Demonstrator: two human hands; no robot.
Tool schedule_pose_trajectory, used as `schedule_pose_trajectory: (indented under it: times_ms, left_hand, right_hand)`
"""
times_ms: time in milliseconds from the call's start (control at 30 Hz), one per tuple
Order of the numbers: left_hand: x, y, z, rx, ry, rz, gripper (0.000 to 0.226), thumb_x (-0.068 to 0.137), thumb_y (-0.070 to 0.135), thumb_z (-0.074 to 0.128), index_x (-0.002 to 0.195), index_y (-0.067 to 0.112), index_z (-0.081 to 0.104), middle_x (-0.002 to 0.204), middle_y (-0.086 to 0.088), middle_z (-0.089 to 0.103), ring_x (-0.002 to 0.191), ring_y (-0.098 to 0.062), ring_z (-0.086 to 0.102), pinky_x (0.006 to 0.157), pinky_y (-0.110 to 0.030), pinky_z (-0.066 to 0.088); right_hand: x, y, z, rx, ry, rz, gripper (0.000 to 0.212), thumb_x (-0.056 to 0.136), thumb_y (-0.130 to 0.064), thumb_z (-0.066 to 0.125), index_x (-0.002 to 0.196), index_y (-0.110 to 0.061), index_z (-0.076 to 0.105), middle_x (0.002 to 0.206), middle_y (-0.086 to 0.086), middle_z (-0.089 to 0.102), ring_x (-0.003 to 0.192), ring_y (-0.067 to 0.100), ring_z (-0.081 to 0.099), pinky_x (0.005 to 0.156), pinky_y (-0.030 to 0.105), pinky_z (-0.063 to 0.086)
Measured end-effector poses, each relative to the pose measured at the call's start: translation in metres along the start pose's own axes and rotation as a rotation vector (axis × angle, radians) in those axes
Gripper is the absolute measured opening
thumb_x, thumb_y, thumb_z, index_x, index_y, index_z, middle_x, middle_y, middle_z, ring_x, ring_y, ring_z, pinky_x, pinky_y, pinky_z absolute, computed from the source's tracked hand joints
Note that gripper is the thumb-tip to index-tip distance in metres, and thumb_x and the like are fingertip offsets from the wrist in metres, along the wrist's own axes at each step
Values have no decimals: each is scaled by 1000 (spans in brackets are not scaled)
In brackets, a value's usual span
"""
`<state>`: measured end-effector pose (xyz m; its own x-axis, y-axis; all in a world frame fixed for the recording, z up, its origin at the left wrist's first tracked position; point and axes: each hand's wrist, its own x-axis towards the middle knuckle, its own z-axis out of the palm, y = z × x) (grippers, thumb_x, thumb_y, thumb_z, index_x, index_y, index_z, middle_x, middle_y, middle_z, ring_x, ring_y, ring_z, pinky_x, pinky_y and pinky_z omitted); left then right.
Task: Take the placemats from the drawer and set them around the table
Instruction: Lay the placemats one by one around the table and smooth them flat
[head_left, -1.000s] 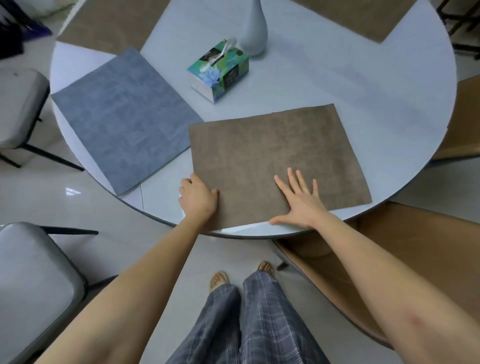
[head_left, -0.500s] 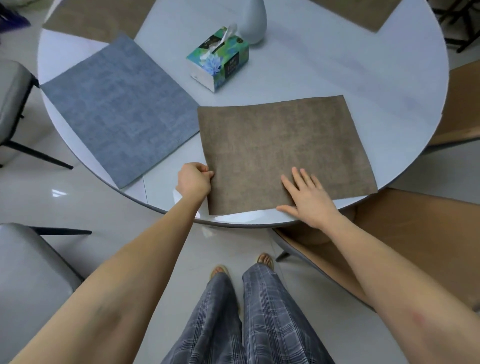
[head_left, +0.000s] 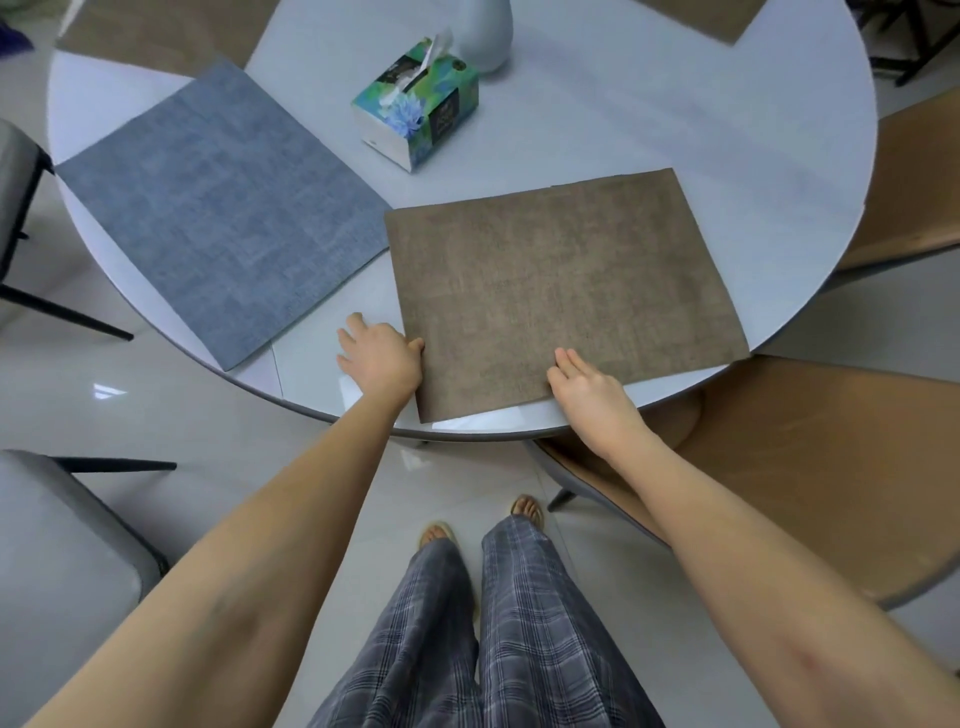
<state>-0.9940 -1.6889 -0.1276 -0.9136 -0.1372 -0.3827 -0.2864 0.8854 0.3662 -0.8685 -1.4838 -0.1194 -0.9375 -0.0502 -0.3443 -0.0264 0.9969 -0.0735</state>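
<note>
A brown placemat (head_left: 561, 291) lies flat on the round white table (head_left: 675, 114), near the front edge. My left hand (head_left: 382, 358) rests on the table at the mat's left edge, thumb touching that edge, fingers loosely spread. My right hand (head_left: 587, 384) presses straight fingers on the mat close to its front edge. A blue-grey placemat (head_left: 218, 218) lies to the left, its corner almost meeting the brown one. Parts of two more brown placemats show at the far left (head_left: 156, 26) and far right (head_left: 727, 18).
A tissue box (head_left: 415, 104) and a white vase (head_left: 485, 36) stand mid-table behind the mats. A brown chair (head_left: 810, 467) is tucked in at my right. Grey chairs stand at the left (head_left: 57, 582) and far left (head_left: 13, 171).
My left hand has let go of the brown mat's edge and now lies beside it. My right hand slid back toward the mat's front edge. The mat sits squarer to the table edge.
</note>
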Motion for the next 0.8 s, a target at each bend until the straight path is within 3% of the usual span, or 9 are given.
schedule_pose_trajectory:
  times_ms: [100, 167, 400, 800]
  left_hand:
    - [-6, -13, 2, -121, -38, 57, 22, 93, 24, 61, 93, 3, 67, 159, -14, 12, 147, -34, 8, 118, -52, 8]
    - [-8, -23, 4, -191, -38, 96, 21, 92, 21, 62, 94, 1, 67, 160, -15, 8, 149, -31, 5, 120, -51, 2]
    - [-10, -25, 4, -253, -29, 73, 19, 92, 14, 62, 87, -3, 69, 160, -16, 9, 148, -27, 12, 120, -45, -1]
    - [-8, -23, 7, -259, -33, 62, 21, 93, 17, 61, 86, -1, 70, 160, -16, 8, 149, -28, 8, 120, -47, -2]
  right_hand:
    - [-4, 0, 2, 44, 15, 7, 41, 92, 2, 48, 132, 0, 44, 156, 20, 21, 146, 28, 21, 111, 37, 33]
    - [-6, 0, 2, 68, 22, 10, 42, 92, 3, 47, 133, 0, 43, 156, 18, 20, 146, 26, 20, 113, 36, 30]
    - [-7, -3, 1, 93, 58, 36, 44, 91, 4, 49, 135, -1, 44, 156, 17, 22, 146, 26, 20, 115, 37, 28]
    - [-7, -7, 3, 34, 79, 73, 45, 92, 2, 48, 136, 0, 41, 156, 19, 22, 147, 27, 17, 119, 35, 16]
